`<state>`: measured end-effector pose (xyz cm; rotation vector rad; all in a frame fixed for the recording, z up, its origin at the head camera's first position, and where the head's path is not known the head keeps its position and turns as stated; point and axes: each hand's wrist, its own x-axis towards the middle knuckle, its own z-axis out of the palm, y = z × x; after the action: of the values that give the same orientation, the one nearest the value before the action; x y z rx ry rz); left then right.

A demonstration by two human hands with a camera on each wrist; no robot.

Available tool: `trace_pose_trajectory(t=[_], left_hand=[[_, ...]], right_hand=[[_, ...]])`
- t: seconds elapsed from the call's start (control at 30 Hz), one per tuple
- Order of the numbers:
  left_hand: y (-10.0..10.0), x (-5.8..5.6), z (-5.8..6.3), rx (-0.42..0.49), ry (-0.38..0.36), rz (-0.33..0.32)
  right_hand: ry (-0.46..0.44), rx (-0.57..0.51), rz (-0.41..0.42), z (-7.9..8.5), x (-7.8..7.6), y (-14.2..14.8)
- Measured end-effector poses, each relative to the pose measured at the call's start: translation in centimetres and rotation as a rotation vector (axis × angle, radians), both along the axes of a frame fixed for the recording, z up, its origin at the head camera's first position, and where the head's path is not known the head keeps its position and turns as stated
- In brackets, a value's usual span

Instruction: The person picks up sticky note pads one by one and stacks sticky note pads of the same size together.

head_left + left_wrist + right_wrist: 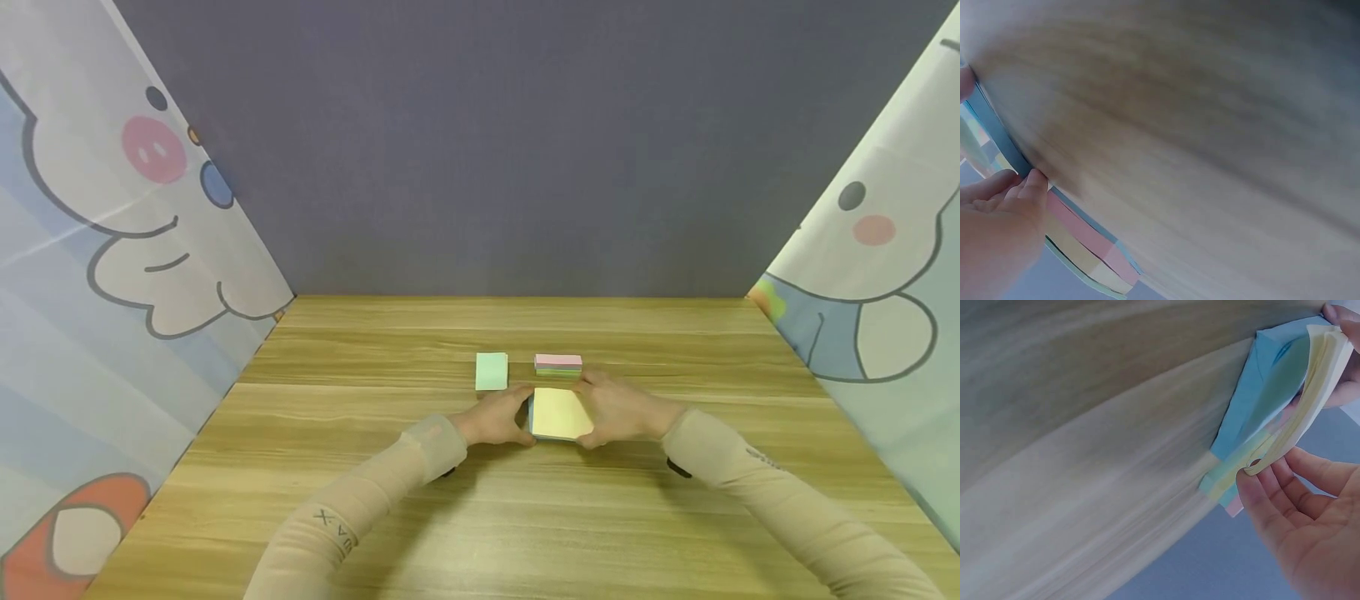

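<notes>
A yellow sticky note pad (561, 413) lies over a blue sticky note pad (532, 417), whose edge shows along its left side. My left hand (493, 417) holds the blue pad at its left side, thumb near and fingers far. In the left wrist view its fingertips (1036, 179) are at a corner of the blue edge (999, 134). From the right, my right hand (621, 407) grips the yellow pad. The right wrist view shows its fingers (1254, 495) at one end of this pad (1311, 403), which bows away from the blue pad (1241, 394), leaving a gap.
Beyond my left hand lies a mint-topped stack of sticky notes (491, 372). Another stack, pink on top with green below (558, 364), sits just behind the yellow pad. A grey panel (517, 167) closes the back of the wooden table (525, 517); cartoon-printed sheets flank both sides.
</notes>
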<state>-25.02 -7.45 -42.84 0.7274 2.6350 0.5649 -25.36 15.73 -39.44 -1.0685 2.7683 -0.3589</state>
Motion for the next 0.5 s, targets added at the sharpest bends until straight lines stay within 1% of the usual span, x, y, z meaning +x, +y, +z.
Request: trace_pose_trajectory(t=[0.23, 0.33, 0.5], left_hand=[[0.0, 0.0, 0.0, -0.001, 0.0, 0.005], [0.0, 0.0, 0.0, 0.003, 0.002, 0.003], [0.0, 0.0, -0.1, 0.008, 0.002, 0.009]], right_hand=[[-0.044, -0.015, -0.002, -0.5, -0.1, 0.1], [-0.046, -0.004, -0.012, -0.8, -0.1, 0.1], [-0.033, -0.012, 0.002, -1.1, -0.3, 0.0]])
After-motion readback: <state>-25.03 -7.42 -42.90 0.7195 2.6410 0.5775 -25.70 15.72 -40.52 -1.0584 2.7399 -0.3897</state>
